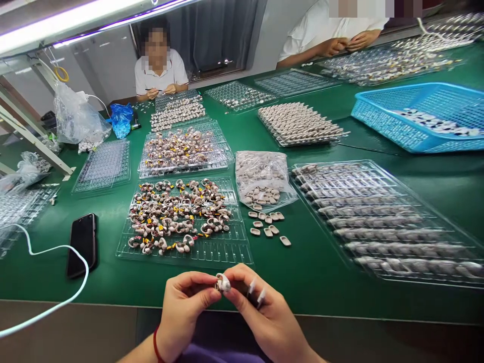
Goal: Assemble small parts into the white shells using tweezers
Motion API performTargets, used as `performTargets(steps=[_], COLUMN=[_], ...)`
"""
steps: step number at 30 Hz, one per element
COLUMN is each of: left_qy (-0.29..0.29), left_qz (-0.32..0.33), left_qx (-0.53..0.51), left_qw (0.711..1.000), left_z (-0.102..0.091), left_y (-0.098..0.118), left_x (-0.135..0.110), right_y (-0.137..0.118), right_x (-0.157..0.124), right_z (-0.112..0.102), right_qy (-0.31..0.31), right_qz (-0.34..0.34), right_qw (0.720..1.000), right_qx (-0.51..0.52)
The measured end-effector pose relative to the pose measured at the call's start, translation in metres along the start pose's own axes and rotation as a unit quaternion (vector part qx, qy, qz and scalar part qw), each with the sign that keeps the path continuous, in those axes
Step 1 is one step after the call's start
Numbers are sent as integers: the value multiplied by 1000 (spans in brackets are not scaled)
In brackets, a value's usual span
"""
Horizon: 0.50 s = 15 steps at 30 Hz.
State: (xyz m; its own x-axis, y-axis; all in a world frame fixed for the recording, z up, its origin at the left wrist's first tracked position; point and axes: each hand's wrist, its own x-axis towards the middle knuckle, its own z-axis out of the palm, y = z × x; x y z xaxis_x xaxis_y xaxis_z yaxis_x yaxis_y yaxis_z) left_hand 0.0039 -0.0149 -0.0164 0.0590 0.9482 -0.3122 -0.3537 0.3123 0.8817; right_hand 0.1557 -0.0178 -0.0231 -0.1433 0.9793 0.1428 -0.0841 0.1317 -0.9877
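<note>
My left hand [184,305] and my right hand [264,312] meet at the near table edge, both pinching one small white-and-beige part [223,283] between fingertips. White covers sit on two right-hand fingertips. Just beyond the hands lies a clear tray [227,252] heaped with several small parts carrying yellow tags [174,214]. A few loose beige shells [268,224] lie right of it, below an open plastic bag of shells [262,177].
A black phone [81,244] and a white cable [56,282] lie at the left. A long filled clear tray [381,222] sits right, a blue basket [419,115] behind it. More trays cover the green table [321,272]. Two other people work across it.
</note>
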Motion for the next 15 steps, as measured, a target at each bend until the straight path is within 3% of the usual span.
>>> performTargets(steps=[15], left_qy=[-22], left_qz=[42], left_qx=[54], left_qw=[997], left_z=[0], left_y=[5], left_x=[0], right_y=[1], right_x=[1], right_z=[1], right_qy=[-5], right_qz=[48], right_qw=[998], right_qx=[34])
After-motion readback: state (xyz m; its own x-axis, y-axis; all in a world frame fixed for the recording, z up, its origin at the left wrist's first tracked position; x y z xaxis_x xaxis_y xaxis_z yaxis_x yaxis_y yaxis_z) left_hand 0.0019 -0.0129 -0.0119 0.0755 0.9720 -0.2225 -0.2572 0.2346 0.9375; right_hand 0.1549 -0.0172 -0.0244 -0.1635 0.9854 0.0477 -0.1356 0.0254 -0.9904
